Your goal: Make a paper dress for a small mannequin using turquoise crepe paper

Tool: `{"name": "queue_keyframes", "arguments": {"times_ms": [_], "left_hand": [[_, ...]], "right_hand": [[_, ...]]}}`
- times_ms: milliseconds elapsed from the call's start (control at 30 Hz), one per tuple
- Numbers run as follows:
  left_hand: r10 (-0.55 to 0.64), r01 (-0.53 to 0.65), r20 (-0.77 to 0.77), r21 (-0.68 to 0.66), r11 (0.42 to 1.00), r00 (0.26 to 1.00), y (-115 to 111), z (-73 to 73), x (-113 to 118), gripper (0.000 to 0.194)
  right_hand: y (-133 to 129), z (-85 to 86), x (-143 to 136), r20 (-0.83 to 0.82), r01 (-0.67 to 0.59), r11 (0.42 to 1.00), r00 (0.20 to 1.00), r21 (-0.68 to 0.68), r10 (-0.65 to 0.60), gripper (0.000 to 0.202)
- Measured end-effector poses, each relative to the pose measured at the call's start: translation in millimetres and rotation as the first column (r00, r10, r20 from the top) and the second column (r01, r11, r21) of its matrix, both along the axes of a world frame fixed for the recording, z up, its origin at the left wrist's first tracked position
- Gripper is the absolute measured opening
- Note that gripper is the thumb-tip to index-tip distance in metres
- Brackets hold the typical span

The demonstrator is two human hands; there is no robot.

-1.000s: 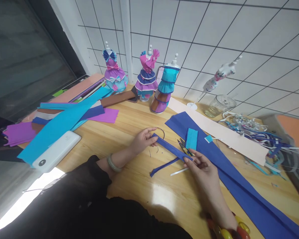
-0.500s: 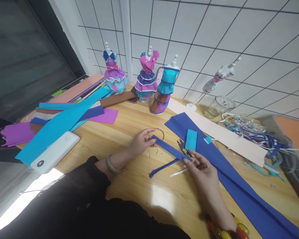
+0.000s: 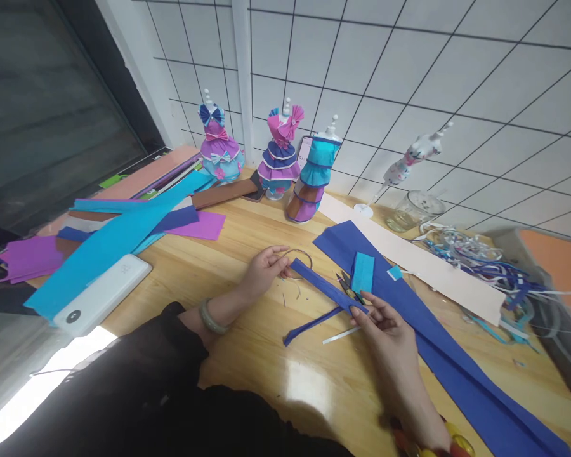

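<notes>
A narrow dark blue crepe-paper strip (image 3: 322,285) is stretched slantwise between my two hands, just above the table. My left hand (image 3: 265,270) pinches its far left end with thumb and fingertips. At the other end, my right hand (image 3: 389,327) grips the strip between thumb and fingers. Under the strip, a thin blue twisted piece (image 3: 309,325) and a white sliver (image 3: 339,336) lie on the wood. A thin ring (image 3: 306,252) rests beside my left fingertips. Scissors (image 3: 345,284), partly hidden, lie behind the strip next to a small turquoise piece (image 3: 363,271).
A long blue paper sheet (image 3: 438,330) runs along the right, beside a pale pink strip (image 3: 409,260). Behind stand three dressed mini mannequins (image 3: 280,158), a bare leaning one (image 3: 412,158) and a glass jar (image 3: 413,211). Left are stacked coloured papers (image 3: 118,238) and a white power bank (image 3: 103,295).
My left thumb has slid back toward the strip's end, so more of that end shows. My right hand keeps its grip. The view has tilted slightly.
</notes>
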State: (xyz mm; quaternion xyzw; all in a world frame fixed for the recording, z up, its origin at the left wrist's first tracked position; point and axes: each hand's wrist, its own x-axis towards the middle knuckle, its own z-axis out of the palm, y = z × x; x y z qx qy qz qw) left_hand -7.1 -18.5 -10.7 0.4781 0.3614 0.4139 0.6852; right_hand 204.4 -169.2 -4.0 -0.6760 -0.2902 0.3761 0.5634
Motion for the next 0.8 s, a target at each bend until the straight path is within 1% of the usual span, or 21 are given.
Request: {"name": "queue_keyframes", "arguments": {"times_ms": [133, 267, 367, 467, 633, 800], "left_hand": [[-0.069, 0.069, 0.009, -0.036, 0.997, 0.998, -2.8, 2.2, 0.5, 0.052], [-0.150, 0.150, -0.002, -0.055, 0.987, 0.989, -7.7, 2.6, 1.7, 0.060], [-0.182, 0.180, -0.018, -0.055, 0.982, 0.983, -9.7, 1.4, 2.0, 0.065], [-0.193, 0.191, -0.023, -0.054, 0.980, 0.981, -9.2, 0.9, 1.4, 0.066], [-0.188, 0.186, -0.035, -0.051, 0.981, 0.981, -7.3, 1.9, 0.4, 0.067], [-0.170, 0.168, -0.055, -0.029, 0.985, 0.984, -6.7, 3.7, 0.0, 0.066]], "right_hand": [[0.8, 1.1, -1.8, -0.008, 0.002, 1.000, 1.000, -0.001, -0.002, 0.052], [2.1, 1.6, -3.1, -0.024, -0.016, 1.000, 1.000, -0.008, 0.015, 0.052], [2.4, 2.3, -3.3, -0.006, -0.031, 0.999, 1.000, -0.018, 0.031, 0.052], [1.8, 2.6, -3.6, 0.026, -0.044, 0.999, 0.999, -0.011, 0.044, 0.052], [0.8, 1.4, -5.0, 0.066, -0.057, 0.996, 0.996, 0.063, 0.053, 0.055], [0.7, 2.0, -5.0, 0.222, -0.092, 0.992, 0.973, 0.092, 0.069, 0.039]]}}
